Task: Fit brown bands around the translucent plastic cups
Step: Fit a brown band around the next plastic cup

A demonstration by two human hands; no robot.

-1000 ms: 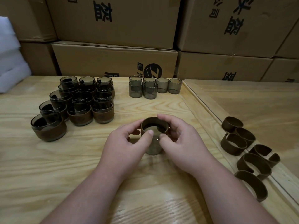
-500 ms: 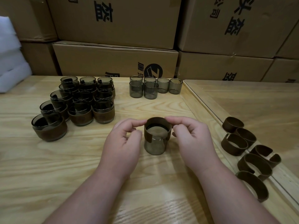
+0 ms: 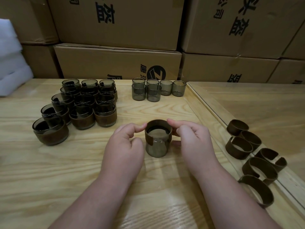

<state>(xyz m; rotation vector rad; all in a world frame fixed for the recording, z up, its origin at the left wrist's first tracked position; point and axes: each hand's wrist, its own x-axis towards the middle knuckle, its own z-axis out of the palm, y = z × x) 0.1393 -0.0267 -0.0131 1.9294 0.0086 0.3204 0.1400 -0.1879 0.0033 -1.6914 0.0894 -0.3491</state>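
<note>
Both hands, left hand (image 3: 123,147) and right hand (image 3: 194,142), pinch the band (image 3: 158,129) on a cup (image 3: 156,148) standing on my pale wooden tabletop (image 3: 49,171); cardboard boxes (image 3: 115,22) stacked behind.

On the wooden table (image 3: 49,171), the left hand (image 3: 123,150) and right hand (image 3: 194,142) are pinching a brown band (image 3: 149,137) sitting around the top of a translucent cup (image 3: 156,149).

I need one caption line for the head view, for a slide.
Both hands press a brown band down over a translucent cup.
</note>
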